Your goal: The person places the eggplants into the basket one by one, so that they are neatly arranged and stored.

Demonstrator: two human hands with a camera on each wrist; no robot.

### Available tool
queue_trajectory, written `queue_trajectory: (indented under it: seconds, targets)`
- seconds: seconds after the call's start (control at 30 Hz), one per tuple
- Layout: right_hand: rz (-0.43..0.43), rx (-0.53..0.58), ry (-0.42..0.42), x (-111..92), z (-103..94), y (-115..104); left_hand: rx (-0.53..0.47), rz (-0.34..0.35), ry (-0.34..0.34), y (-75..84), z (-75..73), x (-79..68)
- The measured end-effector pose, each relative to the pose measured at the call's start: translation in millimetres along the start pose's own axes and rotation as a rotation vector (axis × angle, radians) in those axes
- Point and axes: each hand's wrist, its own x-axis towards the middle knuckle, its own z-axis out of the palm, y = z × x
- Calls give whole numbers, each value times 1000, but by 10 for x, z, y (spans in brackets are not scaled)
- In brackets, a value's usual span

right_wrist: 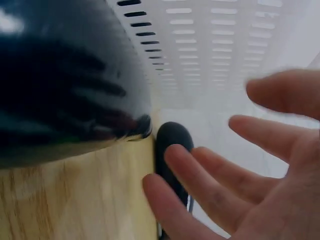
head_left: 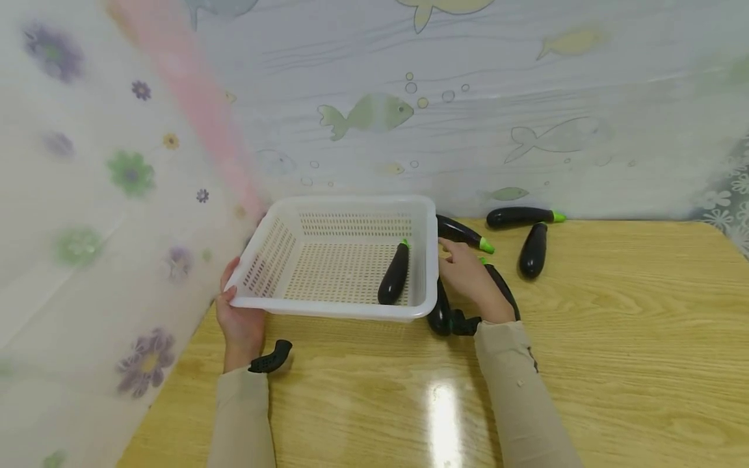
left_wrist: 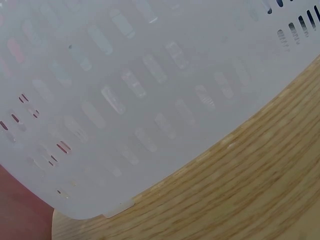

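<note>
A white plastic basket (head_left: 345, 311) with slotted walls sits at the back left of the table, one eggplant (head_left: 394, 274) lying inside near its right wall. My left hand (head_left: 242, 322) grips the basket's front left corner, thumb over the rim. In the left wrist view the slotted basket wall (left_wrist: 145, 95) fills most of the picture. Beside the basket's right wall is my right hand (head_left: 473, 278), its fingers spread and holding nothing. One eggplant (right_wrist: 55, 85) looms large near those fingers in the right wrist view, and another (right_wrist: 172, 135) shows just behind the fingertips.
Right of the basket, eggplants lie on the wooden table (head_left: 632, 338): one by the basket's back corner (head_left: 459, 231), one along the wall (head_left: 521, 217), one below that (head_left: 533, 252), one partly behind the right hand (head_left: 504, 289). A patterned curtain-like sheet (head_left: 374, 156) borders the back and left.
</note>
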Motion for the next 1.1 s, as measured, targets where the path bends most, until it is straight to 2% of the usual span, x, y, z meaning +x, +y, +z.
queue_trajectory:
  seconds: [0.13,0.23,0.6,0.8,0.9,1.1]
  targets:
    - [-29,-48,-74,30,46,61,-13,-5,-2,-1,16,-3]
    - [-11,-90,-117,41,88,102,-16,-6,7,1,19,-12]
    - [-67,-169,-89,42,162,131,-14,0,-20,1,32,13]
    - [-69,-119,-109,22,165,109,-11,4,-9,4,22,28]
    - [-40,-90,-122,29,159,109,-8,5,-5,2,27,32]
    - [93,-23,-132,46,140,139,25,-3,0,0,20,13]
